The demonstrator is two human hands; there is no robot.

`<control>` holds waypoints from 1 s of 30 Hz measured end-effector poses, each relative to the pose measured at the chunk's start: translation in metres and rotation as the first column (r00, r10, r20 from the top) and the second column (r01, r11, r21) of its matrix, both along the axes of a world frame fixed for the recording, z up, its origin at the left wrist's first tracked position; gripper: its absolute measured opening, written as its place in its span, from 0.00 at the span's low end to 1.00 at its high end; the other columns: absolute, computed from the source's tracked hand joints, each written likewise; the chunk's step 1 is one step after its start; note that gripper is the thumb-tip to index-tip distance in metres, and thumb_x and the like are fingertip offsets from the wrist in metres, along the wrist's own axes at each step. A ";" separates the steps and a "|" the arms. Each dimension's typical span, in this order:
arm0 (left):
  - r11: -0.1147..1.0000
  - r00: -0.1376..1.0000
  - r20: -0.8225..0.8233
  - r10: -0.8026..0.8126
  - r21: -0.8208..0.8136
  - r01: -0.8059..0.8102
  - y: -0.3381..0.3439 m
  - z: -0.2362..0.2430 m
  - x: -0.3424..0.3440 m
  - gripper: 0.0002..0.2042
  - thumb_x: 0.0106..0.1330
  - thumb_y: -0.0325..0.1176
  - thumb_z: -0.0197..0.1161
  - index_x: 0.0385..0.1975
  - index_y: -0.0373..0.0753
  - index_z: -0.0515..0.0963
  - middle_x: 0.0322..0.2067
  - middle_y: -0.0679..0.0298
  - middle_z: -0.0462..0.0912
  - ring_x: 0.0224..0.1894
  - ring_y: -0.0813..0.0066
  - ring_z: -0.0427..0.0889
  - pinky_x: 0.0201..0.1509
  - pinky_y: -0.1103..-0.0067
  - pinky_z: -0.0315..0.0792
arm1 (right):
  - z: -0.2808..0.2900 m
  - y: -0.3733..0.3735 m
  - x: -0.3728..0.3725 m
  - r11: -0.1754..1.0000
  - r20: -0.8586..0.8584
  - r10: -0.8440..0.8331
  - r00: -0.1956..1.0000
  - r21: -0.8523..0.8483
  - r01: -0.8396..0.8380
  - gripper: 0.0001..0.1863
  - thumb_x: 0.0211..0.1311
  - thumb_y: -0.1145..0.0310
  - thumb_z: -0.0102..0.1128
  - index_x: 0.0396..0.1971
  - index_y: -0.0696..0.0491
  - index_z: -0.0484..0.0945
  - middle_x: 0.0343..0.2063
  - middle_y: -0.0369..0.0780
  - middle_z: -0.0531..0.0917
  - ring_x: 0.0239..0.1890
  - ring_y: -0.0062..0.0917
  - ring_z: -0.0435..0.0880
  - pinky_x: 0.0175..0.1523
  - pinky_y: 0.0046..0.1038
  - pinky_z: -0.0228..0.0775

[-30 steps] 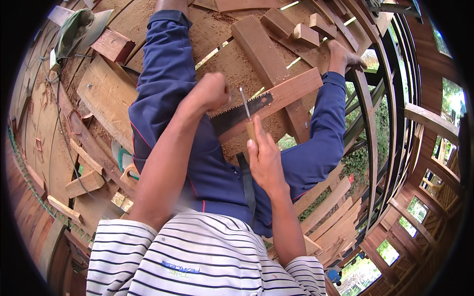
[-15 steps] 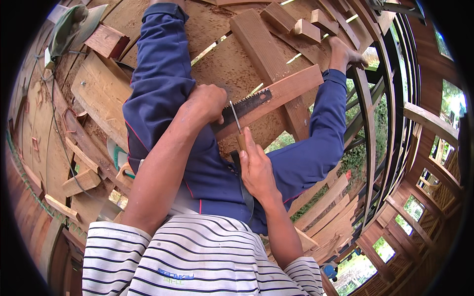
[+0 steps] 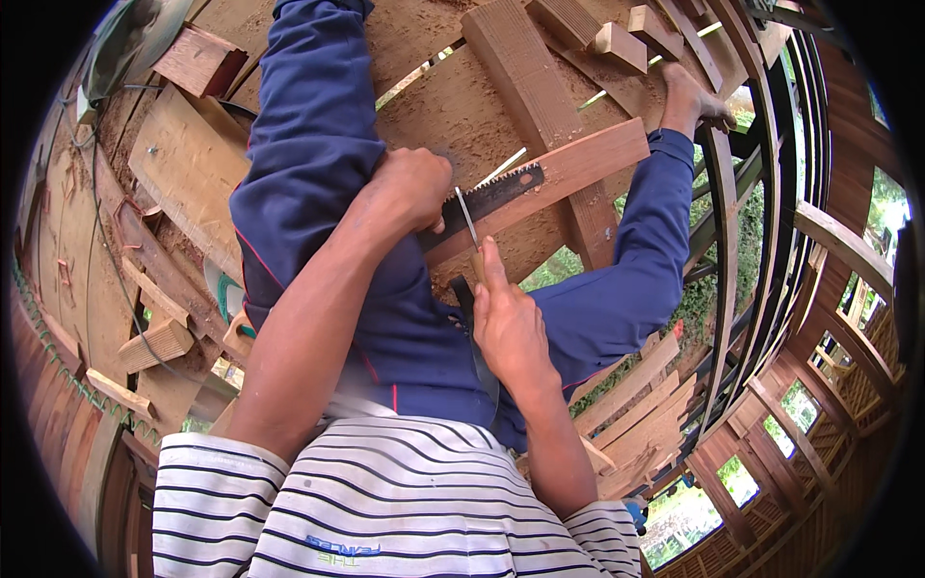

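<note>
A dark hand saw blade point(image 3: 496, 200) rests along a reddish board point(image 3: 590, 171), toothed edge on the far side. My left hand point(image 3: 414, 191) is closed over the blade, hiding part of it. In my right hand point(image 3: 511, 332) is a thin metal file point(image 3: 466, 214) with a wooden handle, the index finger stretched along it. The file crosses the blade at the teeth, just right of my left hand. Beneath the board's right part lies a thick wooden beam point(image 3: 525, 87). Where the saw's handle end lies, my left arm hides it.
My legs in blue trousers point(image 3: 313, 125) spread either side of the work. Several wood blocks point(image 3: 619, 48) lie at the far right. Planks point(image 3: 188, 169), a cable point(image 3: 99, 202) and offcuts point(image 3: 156, 345) are on the left. Gaps show between floorboards, with dark railings point(image 3: 723, 250) at right.
The view has shifted slightly, moving the saw and board a little right in the picture. Both hands keep their holds, and the file still lies across the teeth.
</note>
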State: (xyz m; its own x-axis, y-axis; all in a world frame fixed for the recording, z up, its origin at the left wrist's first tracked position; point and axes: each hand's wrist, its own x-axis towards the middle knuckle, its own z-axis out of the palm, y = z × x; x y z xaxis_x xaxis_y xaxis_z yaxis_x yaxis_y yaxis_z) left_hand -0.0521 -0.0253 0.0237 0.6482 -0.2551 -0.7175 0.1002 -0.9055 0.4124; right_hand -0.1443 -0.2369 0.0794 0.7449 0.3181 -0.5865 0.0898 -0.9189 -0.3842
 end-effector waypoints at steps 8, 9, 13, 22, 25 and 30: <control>0.999 0.996 0.091 0.020 0.026 -0.023 -0.001 -0.021 -0.004 0.28 0.46 0.49 0.84 0.37 0.32 0.87 0.39 0.46 0.89 0.48 0.48 0.88 0.54 0.61 0.81 | -0.016 0.033 0.056 0.979 0.102 -0.082 0.991 0.194 0.061 0.33 0.76 0.65 0.53 0.77 0.47 0.57 0.34 0.63 0.84 0.40 0.62 0.85 0.46 0.58 0.74; 0.998 0.995 0.092 0.036 0.039 -0.040 -0.001 -0.017 -0.004 0.27 0.46 0.50 0.84 0.38 0.33 0.87 0.39 0.47 0.89 0.48 0.48 0.88 0.54 0.61 0.81 | -0.018 0.036 0.060 0.952 0.112 -0.142 0.984 0.288 0.104 0.33 0.76 0.65 0.52 0.77 0.48 0.57 0.34 0.63 0.84 0.40 0.62 0.85 0.46 0.57 0.74; 0.985 0.991 0.074 0.112 0.123 -0.120 -0.007 -0.010 -0.011 0.25 0.47 0.52 0.84 0.39 0.38 0.88 0.42 0.51 0.89 0.50 0.51 0.88 0.53 0.62 0.81 | 0.010 0.006 0.076 0.832 0.179 -0.328 0.928 0.520 0.194 0.31 0.76 0.66 0.54 0.76 0.52 0.60 0.42 0.61 0.84 0.43 0.60 0.84 0.46 0.50 0.76; 0.972 0.972 0.045 0.233 0.026 -0.234 0.000 -0.028 -0.001 0.22 0.45 0.50 0.86 0.33 0.40 0.88 0.33 0.54 0.90 0.39 0.56 0.89 0.43 0.63 0.79 | -0.028 -0.062 0.030 0.756 0.139 -0.320 0.937 0.634 0.164 0.31 0.77 0.67 0.54 0.76 0.53 0.61 0.52 0.60 0.82 0.51 0.56 0.84 0.52 0.43 0.78; 0.944 0.926 0.184 0.329 -0.078 -0.320 -0.028 -0.040 0.018 0.22 0.45 0.48 0.87 0.25 0.37 0.84 0.20 0.58 0.84 0.24 0.65 0.83 0.31 0.66 0.74 | -0.023 -0.079 0.027 0.742 0.240 -0.357 0.903 0.659 0.118 0.31 0.77 0.67 0.54 0.76 0.55 0.61 0.55 0.59 0.81 0.54 0.55 0.84 0.55 0.42 0.78; 0.890 0.862 0.227 0.454 -0.076 -0.449 -0.025 -0.044 0.015 0.21 0.46 0.48 0.86 0.26 0.39 0.85 0.23 0.57 0.86 0.28 0.64 0.86 0.35 0.66 0.76 | -0.028 -0.086 0.028 0.671 0.233 -0.423 0.876 0.730 0.129 0.32 0.76 0.68 0.55 0.76 0.56 0.61 0.54 0.56 0.83 0.48 0.48 0.88 0.53 0.37 0.79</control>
State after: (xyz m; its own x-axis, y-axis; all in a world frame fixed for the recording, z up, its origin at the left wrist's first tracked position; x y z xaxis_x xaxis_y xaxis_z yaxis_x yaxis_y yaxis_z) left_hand -0.0370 -0.0501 -0.0204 0.8429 0.0929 -0.5299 0.3949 -0.7757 0.4922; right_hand -0.1168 -0.3233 0.0516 0.9662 0.2560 0.0293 0.1386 -0.4206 -0.8966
